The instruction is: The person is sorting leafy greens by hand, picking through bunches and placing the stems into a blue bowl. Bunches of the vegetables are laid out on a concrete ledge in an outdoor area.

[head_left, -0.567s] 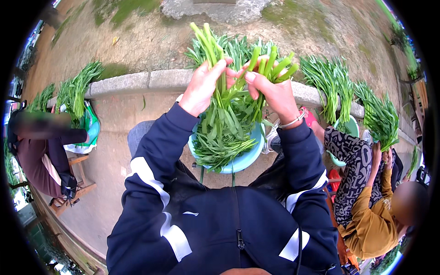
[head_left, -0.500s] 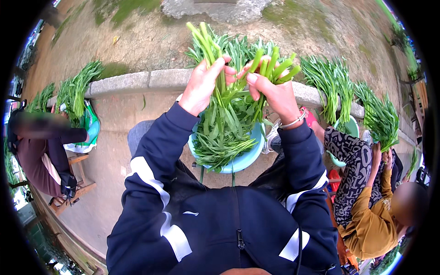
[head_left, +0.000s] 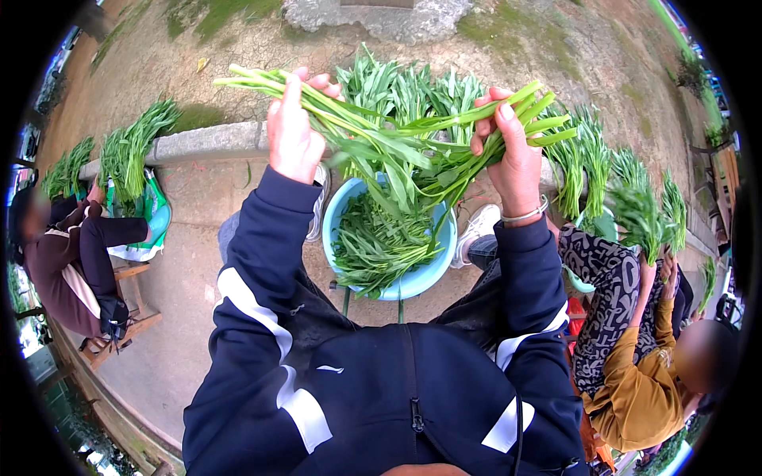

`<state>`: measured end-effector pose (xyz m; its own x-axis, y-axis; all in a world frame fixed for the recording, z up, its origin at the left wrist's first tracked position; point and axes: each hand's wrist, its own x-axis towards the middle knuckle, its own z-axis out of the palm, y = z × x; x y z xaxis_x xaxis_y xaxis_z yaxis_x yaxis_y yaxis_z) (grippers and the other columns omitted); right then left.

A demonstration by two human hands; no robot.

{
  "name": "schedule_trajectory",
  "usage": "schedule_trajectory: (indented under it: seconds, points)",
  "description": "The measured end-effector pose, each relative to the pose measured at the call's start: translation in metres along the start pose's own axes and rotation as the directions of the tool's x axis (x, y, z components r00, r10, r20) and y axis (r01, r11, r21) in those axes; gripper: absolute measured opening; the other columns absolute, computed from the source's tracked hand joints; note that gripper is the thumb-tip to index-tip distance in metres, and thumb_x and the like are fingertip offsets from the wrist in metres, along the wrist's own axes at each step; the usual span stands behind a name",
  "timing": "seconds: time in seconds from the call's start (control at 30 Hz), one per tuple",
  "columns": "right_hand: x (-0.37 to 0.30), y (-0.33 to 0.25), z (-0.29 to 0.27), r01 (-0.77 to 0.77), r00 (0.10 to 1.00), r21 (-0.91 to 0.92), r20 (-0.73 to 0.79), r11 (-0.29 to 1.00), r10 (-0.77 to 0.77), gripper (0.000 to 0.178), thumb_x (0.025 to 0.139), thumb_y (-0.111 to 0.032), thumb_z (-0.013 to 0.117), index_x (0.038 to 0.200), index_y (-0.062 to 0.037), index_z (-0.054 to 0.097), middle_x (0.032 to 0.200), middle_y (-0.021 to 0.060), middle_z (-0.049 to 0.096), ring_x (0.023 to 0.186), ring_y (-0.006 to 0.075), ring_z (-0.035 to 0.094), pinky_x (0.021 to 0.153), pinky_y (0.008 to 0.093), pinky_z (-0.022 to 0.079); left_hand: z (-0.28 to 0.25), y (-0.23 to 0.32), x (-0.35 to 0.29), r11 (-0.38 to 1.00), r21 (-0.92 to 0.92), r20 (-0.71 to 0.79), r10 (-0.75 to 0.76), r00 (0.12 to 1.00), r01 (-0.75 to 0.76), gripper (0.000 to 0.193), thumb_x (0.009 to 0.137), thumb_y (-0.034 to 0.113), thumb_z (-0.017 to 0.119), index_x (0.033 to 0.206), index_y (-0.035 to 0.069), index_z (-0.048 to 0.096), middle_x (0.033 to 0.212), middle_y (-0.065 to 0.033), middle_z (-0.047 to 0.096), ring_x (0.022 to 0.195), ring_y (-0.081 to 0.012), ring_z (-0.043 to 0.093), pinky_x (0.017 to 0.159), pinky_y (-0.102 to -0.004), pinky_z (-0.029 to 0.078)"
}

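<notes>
My left hand grips a bunch of long green stalks, stems pointing left and leaves hanging toward the middle. My right hand, with a bracelet on the wrist, grips a second bunch of green stalks, stems pointing right. The leafy ends of both bunches cross above a light blue basin filled with more leafy greens, which sits between my knees.
A stone curb runs across, with several piles of greens along it. One person sits on a wooden stool at the left. Another person in a patterned top handles greens at the right. Cracked dirt lies beyond.
Both hands held one thick bunch together over the basin; now they have moved apart, left hand leftward, right hand rightward, each holding its own share of stalks.
</notes>
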<state>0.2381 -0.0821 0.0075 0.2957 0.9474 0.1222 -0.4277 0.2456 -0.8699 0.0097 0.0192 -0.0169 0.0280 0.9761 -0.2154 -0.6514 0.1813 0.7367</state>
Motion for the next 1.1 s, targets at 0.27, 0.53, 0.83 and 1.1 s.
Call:
schedule_trajectory:
  seconds: [0.27,0.53,0.83,1.1]
  points:
    - [0.007,-0.003,-0.012,-0.099,0.989,0.087,-0.101,0.991,0.107,0.037,0.089,-0.026,0.058,0.117,-0.003,0.049,0.107,0.0148,0.06,0.087,0.0154,0.058,0.054,0.0259,0.047,-0.017,0.028,0.016,0.992,-0.071,-0.113,0.092,0.989,-0.1,0.024,0.097,0.025,0.039,0.11,0.006,0.045,0.096,-0.0118,0.059,0.083,-0.0266,0.06,0.075,-0.0448,0.05]
    - [0.004,-0.005,-0.013,-0.086,0.996,0.025,0.036,0.996,0.085,0.032,0.09,-0.024,0.055,0.115,-0.0045,0.05,0.109,0.0176,0.06,0.088,0.0167,0.059,0.055,0.0261,0.048,-0.01,0.031,0.011,0.969,0.1,-0.071,0.234,0.97,-0.226,0.029,0.097,0.023,0.039,0.118,0.003,0.04,0.101,-0.0151,0.059,0.088,-0.025,0.061,0.076,-0.04,0.051]
    - [-0.002,-0.008,-0.01,-0.022,0.977,-0.147,0.207,0.989,0.053,0.032,0.09,-0.023,0.054,0.114,-0.0025,0.053,0.104,0.0176,0.063,0.083,0.0152,0.06,0.057,0.0235,0.048,0.007,0.009,-0.002,0.6,0.509,0.292,0.554,0.78,-0.617,0.03,0.097,0.019,0.043,0.118,-0.001,0.042,0.095,-0.012,0.063,0.086,-0.0169,0.061,0.079,-0.0291,0.048]
    - [-0.002,-0.016,-0.013,-0.002,0.981,-0.192,0.192,0.981,0.039,0.032,0.089,-0.022,0.055,0.114,-0.0023,0.054,0.104,0.018,0.063,0.084,0.0152,0.061,0.057,0.0228,0.047,0.007,0.012,0.001,0.593,0.529,0.266,0.564,0.782,-0.607,0.026,0.095,0.018,0.045,0.113,0.0,0.047,0.091,-0.0107,0.063,0.08,-0.0144,0.06,0.072,-0.0258,0.047]
